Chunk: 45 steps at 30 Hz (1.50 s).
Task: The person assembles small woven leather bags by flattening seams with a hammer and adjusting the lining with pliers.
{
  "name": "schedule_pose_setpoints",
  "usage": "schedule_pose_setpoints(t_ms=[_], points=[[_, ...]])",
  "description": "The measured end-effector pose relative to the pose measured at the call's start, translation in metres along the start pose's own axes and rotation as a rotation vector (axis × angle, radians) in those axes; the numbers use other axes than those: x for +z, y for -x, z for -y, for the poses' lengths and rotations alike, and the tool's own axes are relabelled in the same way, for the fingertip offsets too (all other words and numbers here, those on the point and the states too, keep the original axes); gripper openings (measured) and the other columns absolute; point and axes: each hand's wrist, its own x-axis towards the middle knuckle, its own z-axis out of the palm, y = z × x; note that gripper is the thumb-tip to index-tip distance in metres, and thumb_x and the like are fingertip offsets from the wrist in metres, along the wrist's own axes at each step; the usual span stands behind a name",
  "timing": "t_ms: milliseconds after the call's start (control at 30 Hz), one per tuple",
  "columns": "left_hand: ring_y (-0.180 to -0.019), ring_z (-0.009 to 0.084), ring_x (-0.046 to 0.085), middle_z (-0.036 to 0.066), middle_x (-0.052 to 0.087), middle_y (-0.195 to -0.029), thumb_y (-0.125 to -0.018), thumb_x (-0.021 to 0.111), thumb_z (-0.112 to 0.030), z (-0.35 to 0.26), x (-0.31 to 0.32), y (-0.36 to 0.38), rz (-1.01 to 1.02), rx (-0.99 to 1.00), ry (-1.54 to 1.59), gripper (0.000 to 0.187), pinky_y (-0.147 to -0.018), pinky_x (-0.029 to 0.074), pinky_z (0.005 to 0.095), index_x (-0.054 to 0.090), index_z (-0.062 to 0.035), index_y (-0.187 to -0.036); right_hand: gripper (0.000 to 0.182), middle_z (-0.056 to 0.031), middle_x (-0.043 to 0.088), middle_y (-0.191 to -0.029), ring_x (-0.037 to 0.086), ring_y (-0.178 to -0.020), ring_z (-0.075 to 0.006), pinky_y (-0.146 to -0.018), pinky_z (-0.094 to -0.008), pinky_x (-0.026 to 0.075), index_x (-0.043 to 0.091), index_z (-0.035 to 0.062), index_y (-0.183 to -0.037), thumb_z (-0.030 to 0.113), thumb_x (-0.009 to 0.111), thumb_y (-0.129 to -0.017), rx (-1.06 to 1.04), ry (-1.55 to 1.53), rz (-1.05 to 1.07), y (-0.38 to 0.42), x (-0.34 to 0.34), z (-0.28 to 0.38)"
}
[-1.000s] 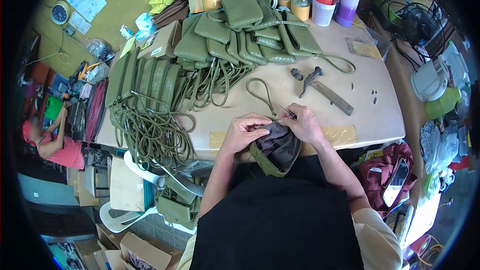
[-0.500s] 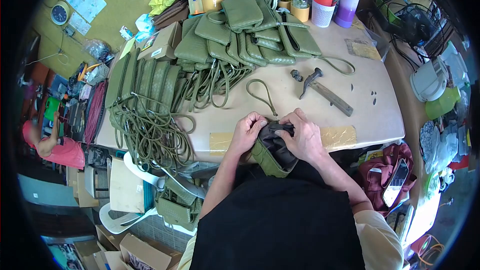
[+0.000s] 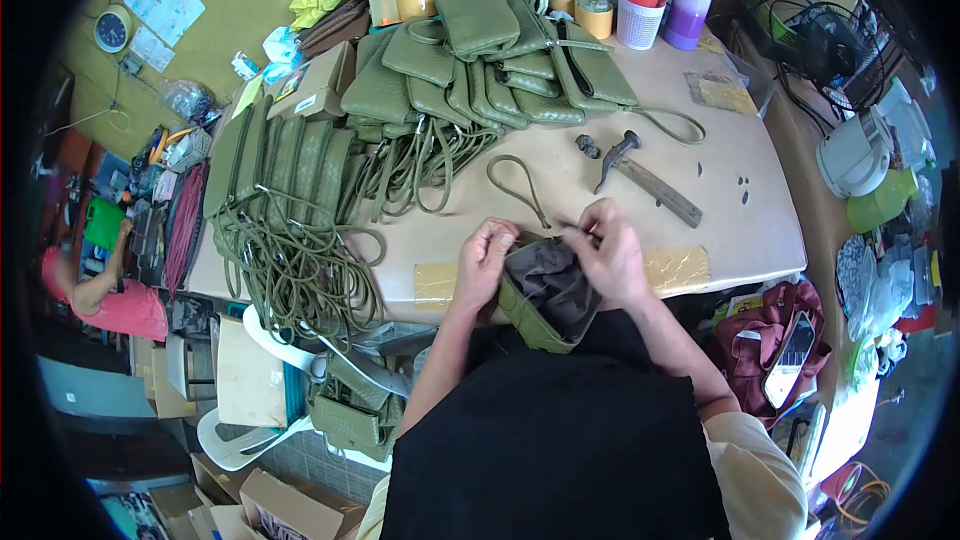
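An olive-green pouch with a dark lining stands at the table's front edge, its mouth spread and facing up. My left hand is closed on the pouch's left rim, thumb and fingers pinching it. At the right end of the rim, my right hand has its fingertips pinched together near the top corner; the fingers are bent and partly hide what they hold. From the corner between both hands, a green wrist strap loops out onto the table.
A hammer lies right of the strap beside a small dark lump. Stacked green pouches and a tangle of cord straps cover the table's back and left. Bottles and cups stand at the back. A person in pink is far left.
My right hand has drawn back from inside the pouch's mouth to its right upper corner. The opening now shows wider. The left hand keeps its hold on the rim.
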Motion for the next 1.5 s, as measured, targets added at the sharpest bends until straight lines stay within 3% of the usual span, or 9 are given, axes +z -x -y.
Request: schedule_pose_setpoints(t_ms=[67,133,300,467,700,900,1067,1300,1500], points=[[-0.081,0.0101,0.054,0.003,0.060,-0.087,-0.098,0.056,-0.023,-0.004,0.001,0.004,-0.025,-0.074,0.220,0.021,-0.076,0.045,0.0259,0.056,-0.0049,-0.087,0.036,-0.0118,0.062,-0.081,0.059,-0.074,-0.0240,-0.073,-0.0357,0.049,0.058,-0.0019,-0.099,0.022,0.076,-0.079,-0.086,-0.046,-0.174,-0.002,-0.011,-0.027],[-0.075,0.0118,0.055,0.003,0.059,-0.089,-0.098,0.056,-0.026,-0.005,-0.004,0.005,-0.106,-0.272,0.522,0.022,-0.070,0.046,0.0246,0.056,-0.0062,-0.089,0.038,-0.0065,0.062,-0.088,0.055,-0.080,-0.0133,-0.077,-0.0297,0.046,0.058,-0.0038,-0.105,0.020,0.075,-0.080,0.139,-0.241,0.087,0.001,-0.030,-0.035],[-0.067,0.0105,0.056,0.006,0.058,-0.088,-0.098,0.054,-0.033,-0.023,-0.024,0.004,-0.270,0.036,0.856,0.028,-0.056,0.044,0.0215,0.057,-0.0061,-0.092,0.044,-0.0047,0.065,-0.087,0.056,-0.082,-0.0120,-0.080,-0.0295,0.046,0.063,-0.0029,-0.107,0.023,0.080,-0.076,0.269,-0.295,0.272,0.022,-0.048,-0.024],[-0.075,0.0095,0.060,0.008,0.062,-0.093,-0.083,0.065,0.005,-0.107,0.026,0.025,0.289,0.060,-0.093,0.011,-0.063,0.051,0.0254,0.066,0.0016,-0.093,0.039,-0.0042,0.066,-0.090,0.059,-0.085,-0.0106,-0.081,-0.0272,0.047,0.066,-0.0018,-0.108,0.014,0.075,-0.074,0.341,-0.165,0.312,0.027,-0.052,-0.017],[-0.085,0.0249,0.063,0.004,0.065,-0.096,-0.073,0.077,-0.019,-0.076,0.072,0.017,0.227,0.218,-0.963,0.026,-0.075,0.052,0.0355,0.072,-0.0049,-0.094,0.042,-0.0159,0.070,-0.103,0.067,-0.097,-0.0203,-0.086,-0.0317,0.050,0.064,-0.0036,-0.110,0.009,0.072,-0.071,0.279,-0.046,0.219,0.031,-0.038,-0.024],[-0.087,0.0230,0.064,0.003,0.065,-0.093,-0.073,0.077,-0.015,-0.080,0.069,0.020,0.100,0.248,-0.949,0.013,-0.075,0.052,0.0343,0.072,-0.0061,-0.081,0.042,-0.0065,0.068,-0.090,0.063,-0.077,-0.0142,-0.068,-0.0277,0.050,0.064,-0.0043,-0.112,0.005,0.072,-0.072,0.248,-0.469,0.295,0.027,-0.028,-0.054],[-0.083,0.0205,0.067,0.011,0.069,-0.093,-0.075,0.072,-0.006,-0.080,0.041,0.021,0.038,0.207,-0.592,0.006,-0.074,0.053,0.0315,0.070,-0.0022,-0.079,0.035,-0.0038,0.066,-0.088,0.049,-0.059,-0.0018,-0.045,-0.0172,0.029,0.065,-0.0034,-0.111,0.003,0.073,-0.077,0.548,-1.117,0.465,0.025,-0.031,-0.024],[-0.095,0.0232,0.065,0.014,0.064,-0.112,-0.078,0.079,-0.016,-0.090,0.031,0.031,0.199,-0.002,-0.395,0.052,-0.082,0.053,0.0343,0.051,0.0031,-0.118,0.028,-0.0035,0.066,-0.082,0.054,-0.062,-0.0037,-0.048,-0.0174,0.035,0.067,-0.0038,-0.104,0.006,0.076,-0.079,0.588,-0.935,0.393,0.027,-0.020,-0.010],[-0.107,0.0226,0.059,0.014,0.057,-0.123,-0.076,0.080,-0.012,-0.106,0.044,0.041,0.142,0.016,-0.453,0.071,-0.090,0.049,0.0360,0.040,-0.0009,-0.133,0.007,-0.0052,0.066,-0.079,0.060,-0.072,-0.0108,-0.068,-0.0272,0.050,0.064,-0.0012,-0.084,0.003,0.070,-0.084,0.293,-0.782,0.328,0.018,-0.012,0.022]])
